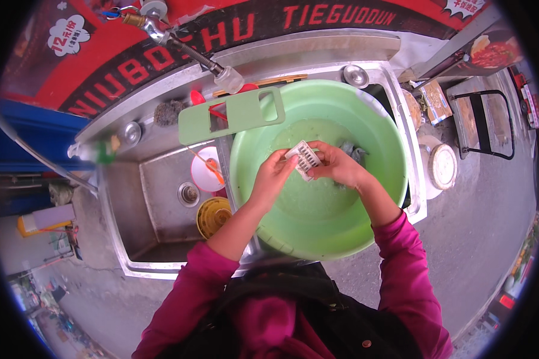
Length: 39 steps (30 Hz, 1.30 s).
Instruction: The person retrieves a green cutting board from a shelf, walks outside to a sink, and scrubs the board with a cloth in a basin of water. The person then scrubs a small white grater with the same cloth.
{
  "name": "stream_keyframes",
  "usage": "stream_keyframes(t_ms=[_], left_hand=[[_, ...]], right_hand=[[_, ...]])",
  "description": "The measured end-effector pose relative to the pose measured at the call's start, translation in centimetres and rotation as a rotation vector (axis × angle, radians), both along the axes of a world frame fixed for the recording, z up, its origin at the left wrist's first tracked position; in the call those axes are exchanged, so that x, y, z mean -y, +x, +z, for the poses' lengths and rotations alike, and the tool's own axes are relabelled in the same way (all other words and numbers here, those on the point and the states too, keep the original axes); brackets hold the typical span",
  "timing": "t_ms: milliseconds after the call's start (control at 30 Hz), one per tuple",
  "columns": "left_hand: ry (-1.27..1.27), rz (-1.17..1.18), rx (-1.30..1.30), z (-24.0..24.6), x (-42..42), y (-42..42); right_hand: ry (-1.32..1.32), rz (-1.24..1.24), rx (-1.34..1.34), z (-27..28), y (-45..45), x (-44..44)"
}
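Both hands hold a small pale grater insert [303, 160] with rows of slots above a large green plastic basin [386, 179]. My left hand [276, 172] grips its left side, and my right hand [339, 164] has the right side between thumb and fingers. Shallow water lies in the basin, with a dark grey cloth-like thing [354, 153] behind my right hand. A green grater frame [247, 112] with openings rests across the basin's upper left rim and the sink divider.
The steel sink [161, 197] on the left holds a white bowl [200, 168] and a yellow basin [211, 215]. A faucet [206, 63] reaches over from behind. Along the back ledge sit a scouring pad [168, 113] and a metal lid [355, 76]. A lidded bucket [442, 167] stands right.
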State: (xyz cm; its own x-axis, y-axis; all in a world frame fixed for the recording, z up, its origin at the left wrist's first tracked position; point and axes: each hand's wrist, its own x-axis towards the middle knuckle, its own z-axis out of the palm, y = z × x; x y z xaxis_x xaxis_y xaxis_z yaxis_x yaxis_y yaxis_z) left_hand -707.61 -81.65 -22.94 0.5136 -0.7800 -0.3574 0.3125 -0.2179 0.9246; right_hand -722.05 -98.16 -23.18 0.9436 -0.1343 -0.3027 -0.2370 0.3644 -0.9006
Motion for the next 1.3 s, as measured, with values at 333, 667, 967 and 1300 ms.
stream_keyframes(t_ms=[333, 667, 967, 1300], left_hand=[[0.039, 0.081, -0.302, -3.0, 1.7, 0.0], [0.311, -0.059, 0.188, -10.9, 6.1, -0.3], [0.265, -0.056, -0.203, -8.2, 4.5, 0.2], [0.404, -0.121, 0.125, -11.5, 3.1, 1.1]], right_hand=[[-1.204, -0.112, -1.096, -16.3, -3.5, 1.4], [-1.007, -0.332, -0.389, -7.3, 2.5, -2.6], [-1.543, 0.213, -0.297, -11.1, -2.8, -1.3], [-1.023, 0.027, -0.614, -17.8, -0.8, 2.7]])
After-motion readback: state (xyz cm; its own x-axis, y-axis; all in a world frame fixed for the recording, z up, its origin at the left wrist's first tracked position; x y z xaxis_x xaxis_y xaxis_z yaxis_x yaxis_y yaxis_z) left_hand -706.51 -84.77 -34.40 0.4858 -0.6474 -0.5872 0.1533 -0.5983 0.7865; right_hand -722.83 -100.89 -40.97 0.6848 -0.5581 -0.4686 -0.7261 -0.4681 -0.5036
